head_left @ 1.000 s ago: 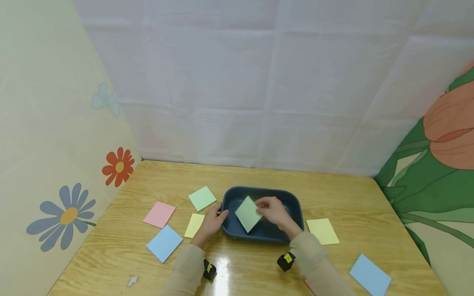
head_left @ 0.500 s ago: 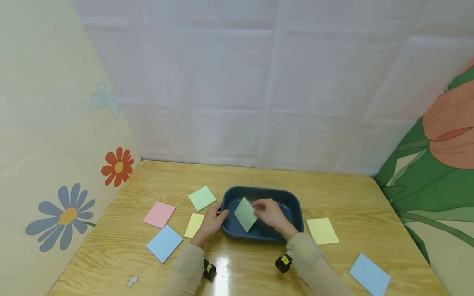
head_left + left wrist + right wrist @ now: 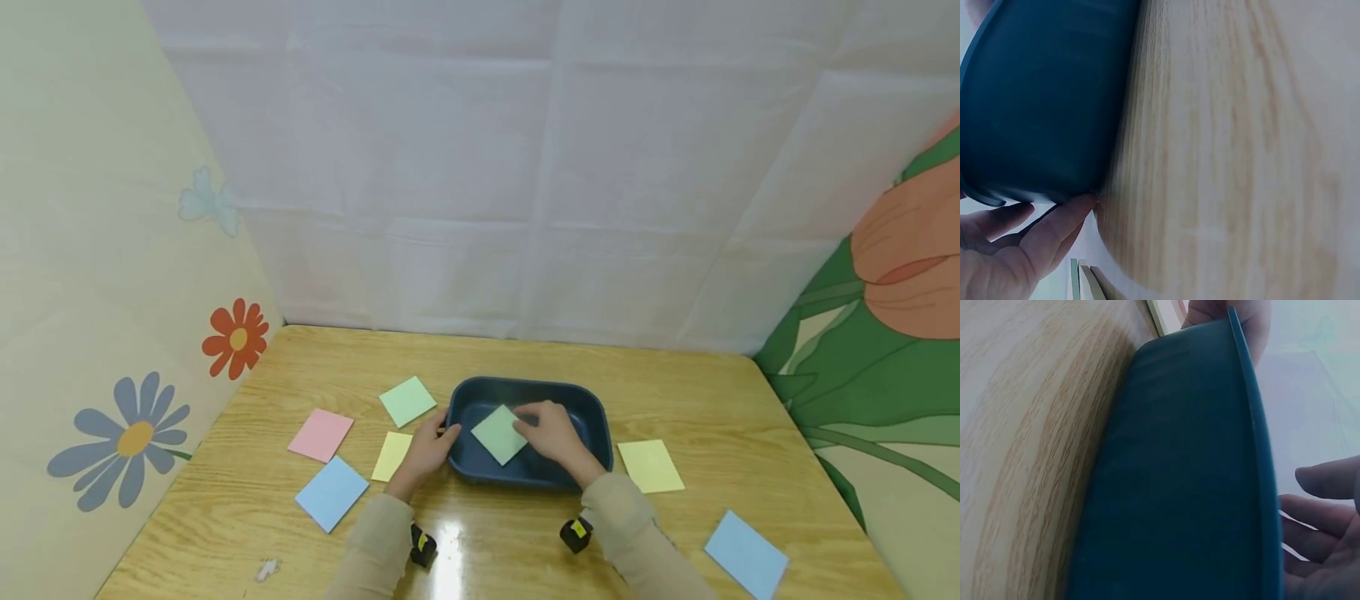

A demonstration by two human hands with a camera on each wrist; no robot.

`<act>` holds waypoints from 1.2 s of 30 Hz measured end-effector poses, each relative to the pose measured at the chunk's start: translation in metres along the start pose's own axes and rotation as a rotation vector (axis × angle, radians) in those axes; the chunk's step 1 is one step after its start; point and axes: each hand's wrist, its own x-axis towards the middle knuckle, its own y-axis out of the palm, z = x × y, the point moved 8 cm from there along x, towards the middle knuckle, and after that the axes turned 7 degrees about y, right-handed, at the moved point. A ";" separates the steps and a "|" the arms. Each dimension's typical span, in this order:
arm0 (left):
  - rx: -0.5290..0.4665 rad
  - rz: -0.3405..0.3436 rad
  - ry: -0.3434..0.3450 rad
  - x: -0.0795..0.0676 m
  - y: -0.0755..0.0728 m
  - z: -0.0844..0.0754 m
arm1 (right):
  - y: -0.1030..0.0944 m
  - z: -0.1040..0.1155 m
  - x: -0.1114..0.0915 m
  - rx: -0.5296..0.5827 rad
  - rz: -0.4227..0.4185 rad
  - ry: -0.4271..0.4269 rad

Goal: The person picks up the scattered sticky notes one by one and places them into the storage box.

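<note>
A dark blue rectangular tray (image 3: 558, 477) stands on the wooden table. My left hand (image 3: 426, 450) grips its left end, thumb at the rim; in the left wrist view the fingers (image 3: 1054, 234) press against the tray's end wall from outside. Inside the tray, left of its middle, lies a light green square sticky note (image 3: 500, 435), turned like a diamond. Over the tray is my right hand (image 3: 551, 429), with its fingertips right at the note's right corner. From the right wrist, thumb (image 3: 1329, 478) and fingers show apart beyond the tray's rim, the note hidden behind the wall.
Left of the tray lie a green note (image 3: 407, 401), a yellow note (image 3: 392, 456), a pink note (image 3: 320, 435) and a blue note (image 3: 332, 493). On the right are a yellow note (image 3: 651, 466) and a blue note (image 3: 746, 554). A white cloth wall (image 3: 450, 208) rises behind the table.
The green note, earlier tilted up at my right fingertips, has dropped flatter into the tray. My right hand has shifted only slightly; my left hand stays on the tray's end.
</note>
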 end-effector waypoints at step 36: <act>-0.002 -0.006 -0.029 0.000 0.000 0.001 | -0.042 -0.025 -0.013 0.224 -0.058 0.087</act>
